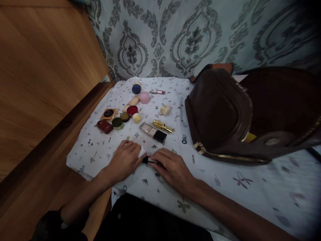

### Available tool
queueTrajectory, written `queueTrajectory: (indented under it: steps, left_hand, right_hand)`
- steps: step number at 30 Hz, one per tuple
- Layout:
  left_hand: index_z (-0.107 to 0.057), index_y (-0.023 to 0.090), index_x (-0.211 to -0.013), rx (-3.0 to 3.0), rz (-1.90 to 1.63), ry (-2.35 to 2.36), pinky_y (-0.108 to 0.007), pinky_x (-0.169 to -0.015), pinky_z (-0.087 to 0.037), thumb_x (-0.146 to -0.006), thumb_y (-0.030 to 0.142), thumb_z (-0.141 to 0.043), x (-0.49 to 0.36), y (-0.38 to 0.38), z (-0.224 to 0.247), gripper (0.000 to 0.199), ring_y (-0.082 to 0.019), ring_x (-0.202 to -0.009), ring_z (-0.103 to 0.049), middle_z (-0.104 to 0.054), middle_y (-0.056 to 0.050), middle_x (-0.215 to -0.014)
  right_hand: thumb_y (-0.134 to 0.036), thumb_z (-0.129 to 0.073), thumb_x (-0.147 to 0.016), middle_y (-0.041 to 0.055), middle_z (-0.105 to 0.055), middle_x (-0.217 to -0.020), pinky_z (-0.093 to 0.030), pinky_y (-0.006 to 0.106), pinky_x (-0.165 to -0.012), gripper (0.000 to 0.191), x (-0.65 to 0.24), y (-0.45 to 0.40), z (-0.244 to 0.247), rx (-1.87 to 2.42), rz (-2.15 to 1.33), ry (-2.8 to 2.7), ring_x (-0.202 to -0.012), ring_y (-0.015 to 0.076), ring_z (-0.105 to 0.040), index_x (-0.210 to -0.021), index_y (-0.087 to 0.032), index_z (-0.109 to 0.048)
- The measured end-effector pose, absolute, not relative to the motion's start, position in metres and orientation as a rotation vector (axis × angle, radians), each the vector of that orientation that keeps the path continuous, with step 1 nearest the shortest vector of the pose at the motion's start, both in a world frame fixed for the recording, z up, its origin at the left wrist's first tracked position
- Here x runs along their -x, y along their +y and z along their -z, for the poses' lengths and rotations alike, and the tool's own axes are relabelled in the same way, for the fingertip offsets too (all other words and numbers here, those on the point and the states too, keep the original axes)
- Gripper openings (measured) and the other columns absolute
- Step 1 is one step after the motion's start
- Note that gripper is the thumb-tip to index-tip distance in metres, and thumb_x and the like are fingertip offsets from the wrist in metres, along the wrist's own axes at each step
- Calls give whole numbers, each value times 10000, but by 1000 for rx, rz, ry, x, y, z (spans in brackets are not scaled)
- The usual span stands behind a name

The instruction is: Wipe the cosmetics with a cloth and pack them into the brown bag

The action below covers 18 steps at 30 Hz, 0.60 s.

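My left hand (126,159) is closed on a white tissue (142,152), which shows at its fingertips against the black end of a slim makeup brush (151,161). My right hand (173,167) grips the brush by its handle, which the fingers mostly hide; a silver collar shows between the two hands. Just beyond them lies a clear foundation bottle (151,132) with a black cap. A shiny gold tube (162,126) is beside it.
Several cosmetics lie farther back, among them a dark red case (104,126), a green-lidded jar (117,123), a pink jar (144,97) and a lipstick (157,91). A brown leather bag (215,107) stands unzipped at right. Wooden furniture (47,67) borders the left.
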State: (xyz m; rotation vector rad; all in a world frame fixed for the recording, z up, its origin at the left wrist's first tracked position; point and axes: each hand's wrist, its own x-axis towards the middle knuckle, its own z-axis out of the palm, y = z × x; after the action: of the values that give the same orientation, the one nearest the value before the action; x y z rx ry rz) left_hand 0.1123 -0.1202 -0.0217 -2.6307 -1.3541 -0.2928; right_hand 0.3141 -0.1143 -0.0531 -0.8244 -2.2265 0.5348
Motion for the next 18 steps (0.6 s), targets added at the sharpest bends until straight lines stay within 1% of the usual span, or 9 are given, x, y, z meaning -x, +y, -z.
queueTrajectory:
  steps: [3,5,7,9,11,13,15,18]
  left_hand:
    - [-527,200,-723,2537,359,-1435,-371,-713,-463,-1011,344,-355,-77,-116,26,365,-223,-690,-573,-604,-52,-682]
    - [-487,215,-670,2494,443,-1585,-334,-662,-450,-1004,380,-340,-57,-115,27,401,-201,-628,-542,-574,-34,-640]
    - [-446,223,-625,2502,558,-1783,-290,-610,-422,-982,420,-357,-46,-115,29,417,-167,-558,-494,-521,-1,-585]
    - [-402,222,-576,2507,728,-1997,-258,-558,-378,-938,457,-414,-45,-114,29,432,-134,-498,-431,-445,31,-526]
    - [-406,215,-552,2452,1019,-2211,-244,-535,-365,-890,491,-477,-50,-112,26,443,-121,-488,-415,-420,41,-507]
    - [-459,202,-560,2272,1446,-2386,-231,-516,-378,-869,516,-518,-59,-108,19,444,-121,-503,-444,-456,36,-516]
    - [-501,190,-584,1972,1896,-2502,-214,-461,-367,-882,532,-524,-67,-102,11,455,-110,-477,-444,-481,33,-510]
    - [-536,180,-660,1497,2581,-2538,-183,-398,-330,-950,499,-462,-80,-92,0,437,-83,-418,-423,-491,43,-500]
  right_hand:
    - [-203,-548,-945,53,-673,-834,-526,297,-691,114,-314,-114,54,849,-553,-2222,-785,175,-635,-928,-173,-656]
    - [-197,-556,-939,55,-677,-833,-532,301,-689,107,-314,-113,55,856,-559,-2215,-783,178,-641,-934,-167,-659]
    - [-183,-566,-930,58,-688,-847,-542,312,-707,99,-313,-113,56,848,-570,-2212,-796,182,-653,-948,-164,-662]
    - [-185,-572,-926,66,-705,-884,-552,320,-732,109,-313,-112,58,850,-603,-2189,-820,183,-669,-971,-168,-670]
    - [-218,-586,-920,64,-719,-896,-556,317,-731,122,-313,-112,58,884,-679,-2121,-812,181,-681,-985,-179,-681]
    - [-271,-609,-904,44,-725,-850,-554,301,-686,137,-313,-111,56,945,-818,-1999,-753,174,-681,-974,-190,-694]
    - [-325,-630,-878,22,-720,-781,-541,283,-634,159,-312,-110,53,1006,-994,-1833,-690,167,-669,-926,-193,-706]
    - [-391,-649,-839,13,-700,-713,-521,268,-602,214,-311,-106,48,1069,-1194,-1579,-653,160,-649,-827,-184,-703]
